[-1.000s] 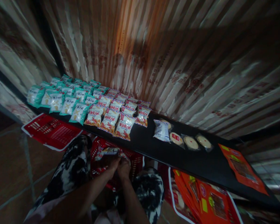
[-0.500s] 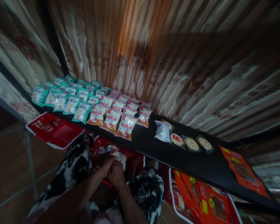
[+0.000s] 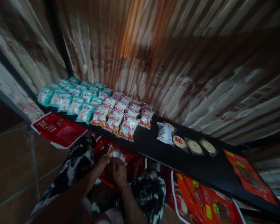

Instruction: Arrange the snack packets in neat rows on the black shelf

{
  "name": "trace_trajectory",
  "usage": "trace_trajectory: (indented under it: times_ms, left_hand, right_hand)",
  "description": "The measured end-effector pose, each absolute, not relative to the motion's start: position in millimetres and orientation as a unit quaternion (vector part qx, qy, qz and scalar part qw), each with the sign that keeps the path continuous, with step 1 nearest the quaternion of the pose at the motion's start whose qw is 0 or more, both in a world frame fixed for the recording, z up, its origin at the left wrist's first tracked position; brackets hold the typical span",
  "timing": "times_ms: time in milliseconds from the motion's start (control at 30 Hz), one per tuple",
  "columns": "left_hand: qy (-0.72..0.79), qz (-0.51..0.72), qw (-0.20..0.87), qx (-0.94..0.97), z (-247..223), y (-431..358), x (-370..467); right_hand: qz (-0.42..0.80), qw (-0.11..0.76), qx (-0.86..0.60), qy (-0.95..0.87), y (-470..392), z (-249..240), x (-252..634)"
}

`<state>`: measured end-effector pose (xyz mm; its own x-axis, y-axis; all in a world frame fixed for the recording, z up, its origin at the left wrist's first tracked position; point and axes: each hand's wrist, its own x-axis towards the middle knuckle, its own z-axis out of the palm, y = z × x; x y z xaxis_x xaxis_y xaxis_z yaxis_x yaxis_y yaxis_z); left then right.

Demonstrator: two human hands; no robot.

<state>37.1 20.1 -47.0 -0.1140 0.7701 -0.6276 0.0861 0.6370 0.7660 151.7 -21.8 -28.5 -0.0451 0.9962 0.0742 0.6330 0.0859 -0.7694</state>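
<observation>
Over a red basket (image 3: 137, 166) between the knees, both hands are at a white, red and orange snack bag (image 3: 118, 154). My left hand (image 3: 103, 162) is closed on the bag's left end. My right hand (image 3: 119, 170) is at its lower edge with fingers curled; what it grips is too dark to make out. Above them, on a black shelf (image 3: 149, 140), stand rows of similar orange-and-white snack bags (image 3: 128, 127), with teal-and-white bags (image 3: 86, 112) to their left.
Right along the shelf lie a silvery-backed bag (image 3: 164, 133), several round wrapped cakes (image 3: 195, 147) and an orange packet (image 3: 249, 175). Below are a red basket of orange packets (image 3: 218, 207) and, at left, another red basket (image 3: 58, 129). Wrinkled printed sheeting (image 3: 177, 62) hangs behind.
My hands have moved apart a little, and the snack bag between them shows more fully. The whole view has shifted slightly, with the shelf now a bit further right.
</observation>
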Motion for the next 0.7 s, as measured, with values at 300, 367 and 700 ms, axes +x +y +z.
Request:
trace_trajectory:
  times_ms: [300, 367, 700]
  left_hand:
    - [0.660, 0.282, 0.618, 0.322, -43, 27, 18]
    - [0.648, 0.285, 0.627, 0.326, -43, 28, 14]
    - [0.599, 0.324, 0.655, 0.327, -39, 43, -2]
  right_hand:
    - [0.218, 0.344, -0.720, -0.561, -17, -24, 166]
    - [0.238, 0.345, -0.729, -0.541, -16, -27, 167]
    - [0.411, 0.310, -0.685, -0.515, -17, -23, 170]
